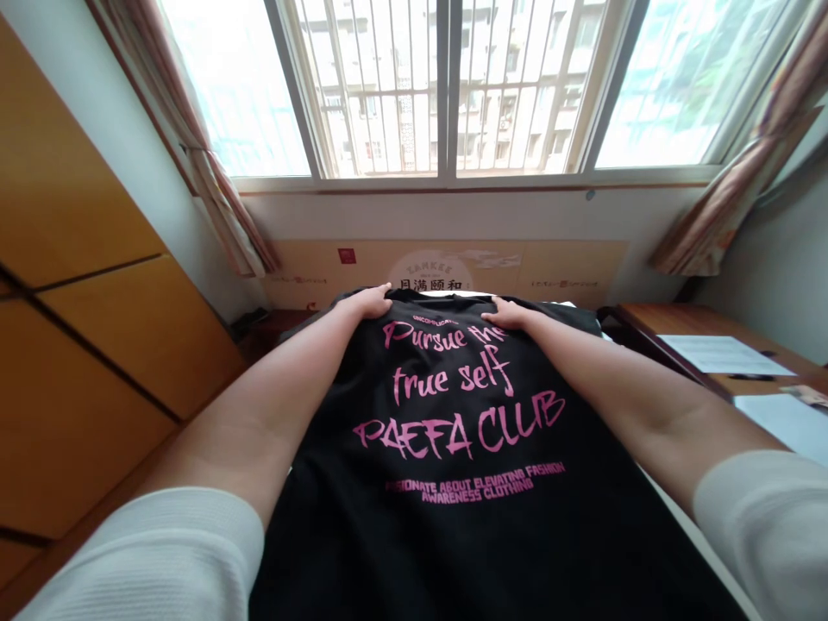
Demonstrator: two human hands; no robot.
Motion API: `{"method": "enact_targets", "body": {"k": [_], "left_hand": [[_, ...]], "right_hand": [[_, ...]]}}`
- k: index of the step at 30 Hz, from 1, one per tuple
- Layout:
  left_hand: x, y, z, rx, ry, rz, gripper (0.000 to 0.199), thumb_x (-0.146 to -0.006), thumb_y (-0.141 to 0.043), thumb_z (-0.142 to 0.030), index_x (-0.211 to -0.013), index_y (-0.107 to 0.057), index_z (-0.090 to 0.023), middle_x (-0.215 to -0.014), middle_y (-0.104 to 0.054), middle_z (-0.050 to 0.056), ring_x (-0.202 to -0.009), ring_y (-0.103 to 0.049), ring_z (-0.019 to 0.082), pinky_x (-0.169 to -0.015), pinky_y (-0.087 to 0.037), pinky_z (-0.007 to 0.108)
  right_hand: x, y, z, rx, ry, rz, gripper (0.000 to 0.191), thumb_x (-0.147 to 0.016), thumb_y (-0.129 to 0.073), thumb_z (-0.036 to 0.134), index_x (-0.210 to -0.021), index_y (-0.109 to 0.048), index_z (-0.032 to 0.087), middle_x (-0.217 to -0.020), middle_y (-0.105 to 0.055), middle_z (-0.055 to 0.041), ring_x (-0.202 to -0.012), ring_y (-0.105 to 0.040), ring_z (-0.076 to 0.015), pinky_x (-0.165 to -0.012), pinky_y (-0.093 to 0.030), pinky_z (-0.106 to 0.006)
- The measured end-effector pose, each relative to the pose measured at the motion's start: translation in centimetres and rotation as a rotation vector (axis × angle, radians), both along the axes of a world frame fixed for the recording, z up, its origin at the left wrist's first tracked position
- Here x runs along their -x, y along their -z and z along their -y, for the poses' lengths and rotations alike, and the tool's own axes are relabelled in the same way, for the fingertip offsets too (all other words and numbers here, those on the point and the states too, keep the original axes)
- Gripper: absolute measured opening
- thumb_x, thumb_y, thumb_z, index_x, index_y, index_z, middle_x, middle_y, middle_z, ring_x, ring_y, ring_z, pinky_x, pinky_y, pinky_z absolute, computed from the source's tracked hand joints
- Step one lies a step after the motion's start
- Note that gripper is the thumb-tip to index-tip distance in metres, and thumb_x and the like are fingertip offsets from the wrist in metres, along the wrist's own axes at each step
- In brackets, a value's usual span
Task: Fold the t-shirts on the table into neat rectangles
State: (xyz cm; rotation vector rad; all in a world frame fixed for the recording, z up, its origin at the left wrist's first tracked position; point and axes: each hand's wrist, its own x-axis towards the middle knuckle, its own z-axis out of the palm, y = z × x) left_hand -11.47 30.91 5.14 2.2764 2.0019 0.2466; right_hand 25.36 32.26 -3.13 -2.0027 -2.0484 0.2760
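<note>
A black T-shirt (466,543) with pink lettering lies spread out in front of me, its collar end pointing toward the window. My left hand (373,301) grips the fabric at the shoulder left of the collar, fingers closed on it. On the other side of the collar, my right hand (508,312) pinches the matching shoulder and covers part of the top line of print. Both arms reach straight forward over the shirt. A narrow strip of white surface (676,526) shows beside the shirt's right edge.
Behind the shirt stands a beige printed board (569,263) against the wall under the window (446,86). At the right is a wooden desk (653,319) with papers (718,354) and a dark pen (750,377). A wooden cabinet (78,259) rises on the left.
</note>
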Motion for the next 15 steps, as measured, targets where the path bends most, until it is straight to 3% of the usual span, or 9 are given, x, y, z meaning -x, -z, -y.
{"method": "enact_targets", "body": {"k": [3, 7, 12, 15], "left_hand": [[0.5, 0.4, 0.5, 0.045, -0.1, -0.1, 0.061, -0.091, -0.058, -0.052, -0.145, -0.066, -0.025, -0.154, -0.061, 0.013, -0.144, -0.055, 0.036, -0.119, -0.04, 0.043], [1.0, 0.0, 1.6, 0.06, -0.212, -0.1, 0.065, -0.088, -0.056, -0.068, -0.137, -0.072, -0.028, -0.149, -0.066, 0.014, -0.138, -0.058, 0.042, -0.115, -0.042, 0.053], [-0.3, -0.5, 4.4, -0.026, -0.184, -0.163, 0.065, -0.098, -0.044, -0.061, -0.135, -0.071, -0.015, -0.145, -0.066, 0.024, -0.136, -0.059, 0.042, -0.117, -0.038, 0.055], [-2.4, 0.8, 7.7, -0.199, -0.046, -0.197, 0.061, -0.104, -0.039, -0.05, -0.138, -0.067, -0.008, -0.148, -0.062, 0.026, -0.143, -0.054, 0.039, -0.122, -0.032, 0.05]], "right_hand": [[0.0, 1.6, 0.9, 0.06, -0.034, 0.058, 0.076, -0.103, -0.043, 0.067, -0.165, -0.039, 0.022, -0.173, -0.029, -0.0197, -0.163, -0.019, -0.0378, -0.125, -0.015, -0.071], [0.0, 1.6, 1.5, 0.089, -0.045, 0.103, 0.082, -0.105, -0.031, 0.072, -0.169, -0.03, 0.022, -0.177, -0.019, -0.0178, -0.165, -0.009, -0.0351, -0.126, -0.006, -0.072], [0.8, 0.4, 2.6, 0.092, -0.047, 0.148, 0.083, -0.106, -0.03, 0.069, -0.17, -0.026, 0.015, -0.176, -0.018, -0.0232, -0.164, -0.01, -0.0378, -0.124, -0.006, -0.074], [1.7, 0.1, 4.2, 0.068, -0.101, 0.168, 0.078, -0.108, -0.031, 0.063, -0.17, -0.027, 0.016, -0.175, -0.021, -0.0235, -0.164, -0.013, -0.0369, -0.125, -0.006, -0.073]]}}
